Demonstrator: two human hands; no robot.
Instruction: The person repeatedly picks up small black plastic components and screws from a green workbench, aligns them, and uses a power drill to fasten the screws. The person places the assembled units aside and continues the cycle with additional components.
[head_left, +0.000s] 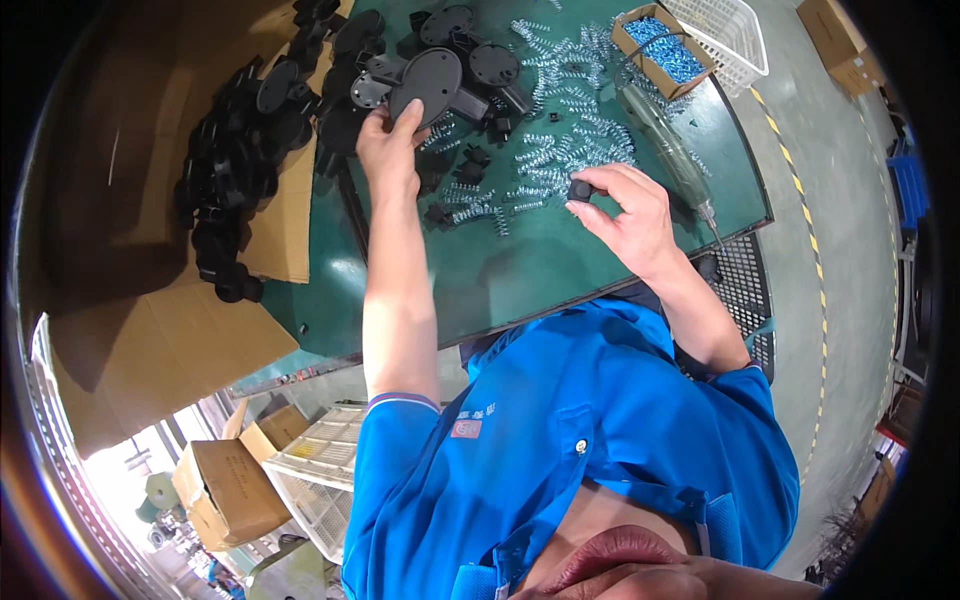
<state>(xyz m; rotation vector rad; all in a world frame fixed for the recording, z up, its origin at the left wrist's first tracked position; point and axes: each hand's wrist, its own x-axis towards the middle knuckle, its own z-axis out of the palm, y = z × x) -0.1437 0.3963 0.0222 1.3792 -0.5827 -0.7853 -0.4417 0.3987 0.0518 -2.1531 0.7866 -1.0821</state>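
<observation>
My left hand (392, 150) is closed on the edge of a black plastic part with a round flat disc (430, 82), thumb on top of it. Between the thumb and fingers of my right hand (636, 212) is a small black plastic piece (580, 190), held above the green table (480, 270). Many loose metal springs (570, 140) lie spread between and beyond my hands. More black disc parts (494, 64) are heaped around the one in my left hand. A few small black pieces (473, 160) rest among the springs.
An electric screwdriver (665, 145) lies at the table's right side, its tip past the edge. A small carton of blue screws (668, 58) and a white plastic basket (735, 45) stand at the back right. On the left is a large cardboard box (170, 320) with stacked black parts (235, 160).
</observation>
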